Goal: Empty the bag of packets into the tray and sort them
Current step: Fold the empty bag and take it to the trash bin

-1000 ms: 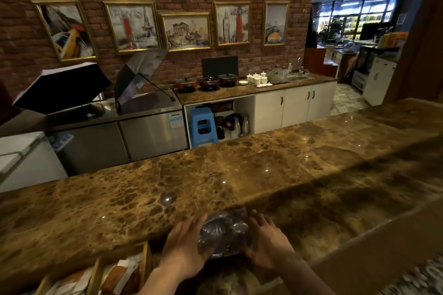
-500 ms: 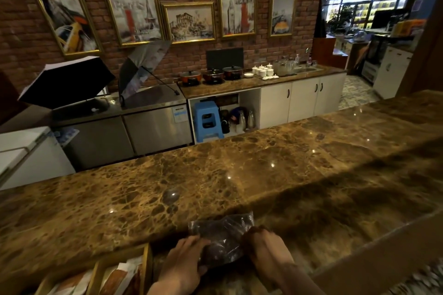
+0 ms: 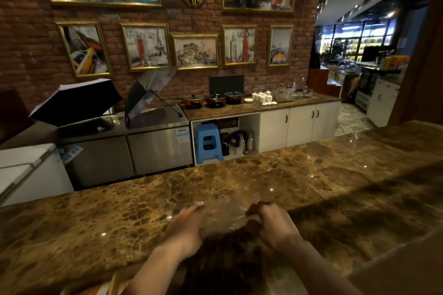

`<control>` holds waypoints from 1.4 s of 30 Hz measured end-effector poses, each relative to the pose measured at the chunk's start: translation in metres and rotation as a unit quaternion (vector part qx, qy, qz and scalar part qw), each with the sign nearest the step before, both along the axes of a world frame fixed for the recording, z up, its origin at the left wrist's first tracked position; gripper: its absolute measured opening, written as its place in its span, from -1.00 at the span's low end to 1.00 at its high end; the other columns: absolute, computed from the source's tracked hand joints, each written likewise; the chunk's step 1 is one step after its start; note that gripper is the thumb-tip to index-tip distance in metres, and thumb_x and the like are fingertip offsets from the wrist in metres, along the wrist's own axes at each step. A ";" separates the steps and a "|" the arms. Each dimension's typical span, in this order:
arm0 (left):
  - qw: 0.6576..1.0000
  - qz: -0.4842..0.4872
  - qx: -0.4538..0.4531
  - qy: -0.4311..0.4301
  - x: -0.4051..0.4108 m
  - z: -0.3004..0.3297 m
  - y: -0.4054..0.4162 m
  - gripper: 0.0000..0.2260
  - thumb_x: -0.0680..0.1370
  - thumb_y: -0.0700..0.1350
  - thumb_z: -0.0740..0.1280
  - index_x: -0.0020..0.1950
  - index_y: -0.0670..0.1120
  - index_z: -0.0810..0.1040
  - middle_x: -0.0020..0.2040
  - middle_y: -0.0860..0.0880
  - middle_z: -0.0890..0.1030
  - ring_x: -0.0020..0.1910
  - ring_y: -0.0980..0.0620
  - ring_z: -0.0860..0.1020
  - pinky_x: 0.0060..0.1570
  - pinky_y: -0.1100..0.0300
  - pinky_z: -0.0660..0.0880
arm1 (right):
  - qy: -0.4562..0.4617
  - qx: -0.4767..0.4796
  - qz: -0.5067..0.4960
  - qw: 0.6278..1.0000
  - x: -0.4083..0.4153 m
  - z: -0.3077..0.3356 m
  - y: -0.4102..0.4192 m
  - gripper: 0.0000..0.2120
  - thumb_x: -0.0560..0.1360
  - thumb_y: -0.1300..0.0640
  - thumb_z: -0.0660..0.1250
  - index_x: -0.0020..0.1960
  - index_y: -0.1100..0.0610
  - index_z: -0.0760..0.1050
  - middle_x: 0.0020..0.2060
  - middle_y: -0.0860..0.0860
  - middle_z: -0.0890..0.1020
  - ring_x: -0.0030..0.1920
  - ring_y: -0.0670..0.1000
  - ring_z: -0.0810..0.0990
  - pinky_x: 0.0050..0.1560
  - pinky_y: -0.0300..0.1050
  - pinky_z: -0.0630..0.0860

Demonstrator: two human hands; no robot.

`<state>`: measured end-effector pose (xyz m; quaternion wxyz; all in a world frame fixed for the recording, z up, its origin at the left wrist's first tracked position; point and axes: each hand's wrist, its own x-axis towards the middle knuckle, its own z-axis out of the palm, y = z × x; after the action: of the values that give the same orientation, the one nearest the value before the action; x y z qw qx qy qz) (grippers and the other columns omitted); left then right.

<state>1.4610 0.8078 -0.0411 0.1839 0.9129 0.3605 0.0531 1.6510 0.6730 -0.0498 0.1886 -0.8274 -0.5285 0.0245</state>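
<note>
A crumpled clear plastic bag (image 3: 223, 213) is stretched between both hands above the brown marble counter (image 3: 311, 175). My left hand (image 3: 189, 230) grips the bag's left side. Its right side is pinched in my right hand (image 3: 273, 225), fingers curled shut. The bag looks see-through and I cannot tell whether any packets are inside. Only a sliver of the wooden tray (image 3: 112, 285) shows at the bottom edge, left of my left forearm; its packets are out of sight.
The marble counter runs wide to both sides, with a lower ledge at the right front. Behind it stand steel fridges (image 3: 129, 151), a blue stool (image 3: 208, 141), white cabinets (image 3: 299, 124) with pots and cups, and a brick wall with framed pictures.
The view has tilted up, so the tray has nearly left the frame. Both hands have lifted the bag higher over the counter and pulled it taut between them.
</note>
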 end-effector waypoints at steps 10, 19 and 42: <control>0.983 0.006 0.122 -0.139 -0.009 0.135 0.015 -0.64 0.61 -0.06 0.32 0.37 0.24 0.41 0.48 0.15 0.36 0.47 -0.02 0.34 0.43 -0.02 0.34 | -0.122 0.131 0.014 0.984 -0.007 0.152 0.014 -0.75 0.56 0.03 0.38 0.23 -0.07 0.60 0.15 -0.07 0.66 0.16 0.00 0.61 0.15 -0.08 0.56; 0.942 -0.008 0.250 -0.223 -0.029 0.229 0.025 -0.61 0.59 -0.05 0.38 0.38 0.07 0.35 0.34 -0.01 0.45 0.31 -0.08 0.46 0.21 0.00 0.46 | -0.155 0.249 0.030 0.956 -0.022 0.242 0.016 -0.79 0.53 0.05 0.42 0.17 -0.04 0.62 0.10 -0.06 0.69 0.08 -0.03 0.62 0.10 -0.06 0.58; 0.924 0.042 0.332 -0.187 -0.032 0.240 0.019 -0.70 0.61 -0.02 0.32 0.33 0.06 0.40 0.30 0.00 0.51 0.28 -0.06 0.51 0.10 0.00 0.50 | -0.142 0.268 0.044 0.952 -0.020 0.250 0.016 -0.81 0.53 0.03 0.42 0.14 -0.04 0.64 0.09 -0.06 0.68 0.09 -0.01 0.61 0.08 0.03 0.60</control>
<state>1.4295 0.8263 0.1986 -0.0679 0.8791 0.3196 0.3471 1.6311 0.6890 0.2003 0.3248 -0.7176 -0.5726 -0.2272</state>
